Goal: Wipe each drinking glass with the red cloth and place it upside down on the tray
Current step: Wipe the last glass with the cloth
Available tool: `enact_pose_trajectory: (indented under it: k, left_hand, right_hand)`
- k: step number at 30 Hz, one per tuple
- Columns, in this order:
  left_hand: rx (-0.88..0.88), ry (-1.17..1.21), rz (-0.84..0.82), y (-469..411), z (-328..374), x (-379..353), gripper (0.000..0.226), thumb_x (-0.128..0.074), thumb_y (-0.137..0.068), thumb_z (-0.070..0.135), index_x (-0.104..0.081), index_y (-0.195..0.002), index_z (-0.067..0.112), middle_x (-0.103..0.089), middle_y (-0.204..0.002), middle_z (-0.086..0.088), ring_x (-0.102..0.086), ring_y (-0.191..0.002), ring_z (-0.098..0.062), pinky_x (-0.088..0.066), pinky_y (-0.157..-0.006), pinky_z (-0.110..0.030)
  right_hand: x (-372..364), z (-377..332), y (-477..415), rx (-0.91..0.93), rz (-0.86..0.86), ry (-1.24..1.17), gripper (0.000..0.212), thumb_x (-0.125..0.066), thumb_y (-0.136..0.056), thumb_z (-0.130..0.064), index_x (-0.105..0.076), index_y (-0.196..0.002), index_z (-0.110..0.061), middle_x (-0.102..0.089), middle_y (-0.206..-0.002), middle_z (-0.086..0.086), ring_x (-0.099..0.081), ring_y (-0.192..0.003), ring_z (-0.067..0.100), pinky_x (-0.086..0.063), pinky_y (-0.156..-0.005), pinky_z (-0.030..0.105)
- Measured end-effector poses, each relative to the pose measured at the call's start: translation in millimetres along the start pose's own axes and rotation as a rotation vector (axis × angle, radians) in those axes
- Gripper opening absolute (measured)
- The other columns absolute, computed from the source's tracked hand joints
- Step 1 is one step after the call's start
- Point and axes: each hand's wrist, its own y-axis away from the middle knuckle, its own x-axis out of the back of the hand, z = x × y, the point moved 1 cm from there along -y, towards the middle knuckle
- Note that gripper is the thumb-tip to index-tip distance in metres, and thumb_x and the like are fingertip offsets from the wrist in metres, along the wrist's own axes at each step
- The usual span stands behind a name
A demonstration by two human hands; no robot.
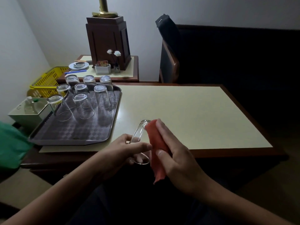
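1. The left hand (123, 148) curls round the mouth end of a drinking glass (138, 133), held above the tabletop's (186, 114) near edge.
2. The right hand (177, 153) pinches the red cloth (156, 143) against the glass's right side.
3. The glass's long axis points away from the person, base at the far end. The tray (68, 138), carrying eight upturned glasses (83, 105), lies to the left, nearer the left hand, its near end bare.

Eight upturned glasses (84, 104) fill the upper part of the tray (73, 132) at left; its lower strip and the slot right of the nearest two stay bare. Right of the tray, the counter (186, 114) lies open across mid frame. A box (30, 111) hems the tray's left edge.
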Motion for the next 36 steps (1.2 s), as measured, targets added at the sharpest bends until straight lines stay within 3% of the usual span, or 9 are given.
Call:
enact_pose_trajectory:
  k: [3,6,10,13,18,23,30,33,36]
  left_hand:
    - [0.008,-0.119,-0.014,3,3,15,0.070,-0.091,-0.062,0.017,-0.058,-0.123,0.008,-0.073,-0.103,-0.028,-0.071,-0.088,-0.038,-0.057,-0.087,-0.053]
    - [-0.075,-0.327,-0.084,6,4,23,0.053,-0.089,-0.074,0.003,-0.066,-0.119,0.019,-0.073,-0.095,-0.009,-0.068,-0.078,-0.016,-0.055,-0.071,-0.031]
    - [-0.276,-0.530,-0.056,9,0,20,0.061,-0.094,-0.066,0.016,-0.057,-0.112,0.029,-0.067,-0.109,0.007,-0.069,-0.087,-0.020,-0.062,-0.079,-0.044]
    - [-0.446,-0.602,-0.164,13,-3,9,0.063,-0.090,-0.074,0.007,-0.053,-0.122,0.025,-0.059,-0.107,0.007,-0.068,-0.081,-0.039,-0.059,-0.068,-0.054]
    - [-0.661,-0.665,-0.175,14,3,1,0.064,-0.095,-0.071,0.011,-0.063,-0.123,0.031,-0.061,-0.120,0.007,-0.068,-0.105,-0.022,-0.059,-0.083,-0.026]
    - [-0.378,-0.362,-0.137,6,1,15,0.061,-0.097,-0.069,0.017,-0.065,-0.121,0.015,-0.064,-0.114,-0.011,-0.069,-0.083,-0.025,-0.060,-0.076,-0.037]
    - [-0.151,-0.003,0.009,1,2,18,0.091,-0.095,-0.053,0.053,-0.060,-0.117,-0.001,-0.069,-0.101,-0.016,-0.068,-0.068,-0.026,-0.059,-0.064,-0.029]
    - [-0.256,-0.098,-0.068,4,4,16,0.068,-0.096,-0.062,0.040,-0.061,-0.113,0.012,-0.064,-0.108,-0.017,-0.067,-0.067,-0.029,-0.059,-0.070,-0.038]
    - [-0.340,-0.130,-0.166,7,5,15,0.061,-0.093,-0.070,0.023,-0.058,-0.118,0.009,-0.059,-0.114,-0.022,-0.065,-0.072,-0.035,-0.056,-0.072,-0.044]
  right_hand:
    - [1,15,-2,0.275,0.042,0.311,0.063,-0.059,-0.102,-0.001,-0.042,-0.161,-0.014,-0.032,-0.173,-0.004,-0.020,-0.162,0.005,-0.023,-0.131,0.026]
    - [14,24,-8,0.424,0.015,0.501,0.050,-0.068,-0.101,-0.021,-0.059,-0.150,-0.020,-0.049,-0.163,-0.006,-0.029,-0.160,0.016,-0.027,-0.129,0.038]
    - [28,17,-10,0.143,0.004,0.332,0.038,-0.059,-0.099,-0.049,-0.066,-0.134,-0.037,-0.067,-0.134,-0.021,-0.054,-0.134,0.000,-0.044,-0.114,0.033]
    - [30,25,-19,-0.268,-0.100,-0.097,0.042,-0.049,-0.100,-0.057,-0.076,-0.112,-0.027,-0.077,-0.110,-0.008,-0.070,-0.107,0.014,-0.053,-0.104,0.051]
    - [31,40,-22,-0.629,-0.318,-0.643,0.048,-0.061,-0.095,-0.061,-0.075,-0.111,-0.018,-0.072,-0.105,0.010,-0.067,-0.099,0.029,-0.044,-0.102,0.051]
    - [57,13,-18,-0.169,-0.325,-0.210,0.038,-0.064,-0.098,-0.039,-0.065,-0.136,-0.034,-0.070,-0.130,-0.011,-0.068,-0.116,0.009,-0.055,-0.095,0.026]
    - [39,9,-10,0.419,-0.091,0.405,0.074,-0.089,-0.085,-0.043,-0.057,-0.149,-0.026,-0.046,-0.161,-0.006,-0.044,-0.149,0.012,-0.049,-0.114,0.033]
    - [35,9,-10,0.219,0.051,0.179,0.065,-0.092,-0.081,-0.042,-0.064,-0.139,-0.032,-0.067,-0.136,-0.013,-0.065,-0.124,0.007,-0.057,-0.097,0.029]
    - [38,7,-14,-0.275,-0.217,-0.510,0.048,-0.086,-0.082,-0.034,-0.071,-0.127,-0.027,-0.073,-0.118,0.000,-0.074,-0.103,0.017,-0.063,-0.083,0.037]
